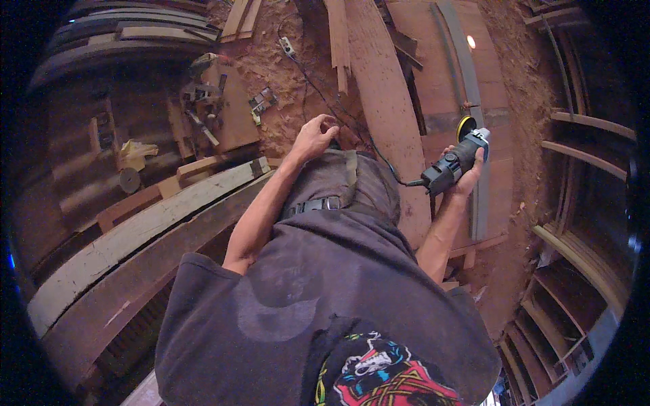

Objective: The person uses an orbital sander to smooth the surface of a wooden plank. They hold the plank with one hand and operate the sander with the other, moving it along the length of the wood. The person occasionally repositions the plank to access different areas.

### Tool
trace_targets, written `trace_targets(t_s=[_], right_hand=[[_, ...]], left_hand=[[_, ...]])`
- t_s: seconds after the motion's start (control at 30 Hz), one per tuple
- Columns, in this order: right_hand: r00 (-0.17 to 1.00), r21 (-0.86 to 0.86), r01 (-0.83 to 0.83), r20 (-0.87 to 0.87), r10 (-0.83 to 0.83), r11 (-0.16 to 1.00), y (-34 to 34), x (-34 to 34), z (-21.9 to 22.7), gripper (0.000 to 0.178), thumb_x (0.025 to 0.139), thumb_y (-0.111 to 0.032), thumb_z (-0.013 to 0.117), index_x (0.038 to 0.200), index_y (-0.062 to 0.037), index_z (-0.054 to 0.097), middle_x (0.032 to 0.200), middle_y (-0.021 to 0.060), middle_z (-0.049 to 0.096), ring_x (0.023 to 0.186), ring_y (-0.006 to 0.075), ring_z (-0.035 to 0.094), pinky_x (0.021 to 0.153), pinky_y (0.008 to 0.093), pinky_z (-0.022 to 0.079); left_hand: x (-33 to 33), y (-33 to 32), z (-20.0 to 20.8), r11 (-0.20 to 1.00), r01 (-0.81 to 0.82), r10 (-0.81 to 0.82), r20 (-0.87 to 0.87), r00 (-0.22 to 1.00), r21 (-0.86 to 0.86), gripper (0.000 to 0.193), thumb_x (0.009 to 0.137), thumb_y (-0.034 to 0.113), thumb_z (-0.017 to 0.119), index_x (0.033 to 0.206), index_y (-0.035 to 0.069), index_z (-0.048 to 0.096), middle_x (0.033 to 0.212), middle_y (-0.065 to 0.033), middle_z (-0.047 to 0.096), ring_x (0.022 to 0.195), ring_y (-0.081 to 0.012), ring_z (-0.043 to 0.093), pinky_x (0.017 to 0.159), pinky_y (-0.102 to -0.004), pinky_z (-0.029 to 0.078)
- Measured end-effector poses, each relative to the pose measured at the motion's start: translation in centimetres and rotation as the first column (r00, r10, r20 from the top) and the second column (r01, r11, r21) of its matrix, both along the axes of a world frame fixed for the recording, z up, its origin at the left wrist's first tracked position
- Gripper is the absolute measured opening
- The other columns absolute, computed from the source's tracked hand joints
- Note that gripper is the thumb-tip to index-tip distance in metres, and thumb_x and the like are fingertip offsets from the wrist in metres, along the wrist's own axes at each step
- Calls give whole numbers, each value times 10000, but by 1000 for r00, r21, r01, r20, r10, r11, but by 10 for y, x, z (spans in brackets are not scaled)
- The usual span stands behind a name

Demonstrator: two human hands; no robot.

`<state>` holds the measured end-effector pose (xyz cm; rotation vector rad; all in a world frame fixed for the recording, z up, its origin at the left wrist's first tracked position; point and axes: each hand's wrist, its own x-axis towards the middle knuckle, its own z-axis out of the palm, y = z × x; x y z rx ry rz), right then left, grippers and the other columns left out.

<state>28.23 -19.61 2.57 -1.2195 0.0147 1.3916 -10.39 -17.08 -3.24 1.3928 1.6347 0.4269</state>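
Note:
In my right hand (468, 177) is a dark grey angle grinder (452, 162), the fingers wrapped round its body. A yellow-rimmed round pad (466, 127) sits at the grinder's head, on its left side. A black power cord (386, 161) leaves the tool's rear end and curves up and left across the floor. My left hand (315, 138) is in front of my dark trousers, its fingers curled in with thumb and forefinger close together. Whatever those fingers hold, if anything, is hidden. Below the grinder lies a long grey-painted board (482, 196) on a wide wooden panel (497, 162).
A white power strip (287, 46) lies on sawdust at the far end of the cord. Wide planks (379, 81) run between my hands and beyond. Thick beams (152, 227) extend on the left, with tools (203, 101) behind them. Timber racks (589, 128) line the right.

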Motion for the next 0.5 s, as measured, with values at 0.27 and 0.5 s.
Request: trace_targets(t_s=[0.27, 0.5], right_hand=[[998, -2, 54, 18, -54, 999, 3, 0, -10, 732, 973, -700, 545, 1073, 23, 609, 926, 143, 676, 836, 284, 695, 764, 409, 603], [993, -33, 116, 7, -116, 993, 3, -4, -11, 698, 976, -661, 572, 1167, 11, 571, 935, 151, 673, 824, 283, 694, 746, 397, 607]], left_hand=[[-23, 8, 0, 1000, 6, -5, 21, 1000, -14, 482, 962, 377, 712, 1298, 33, 668, 1160, -202, 737, 1062, -311, 713, 945, -410, 551], [-17, 28, 11, 998, 17, -14, 57, 998, -67, 454, 964, 345, 698, 1260, 1, 672, 1167, -208, 735, 1084, -319, 707, 959, -412, 546]])
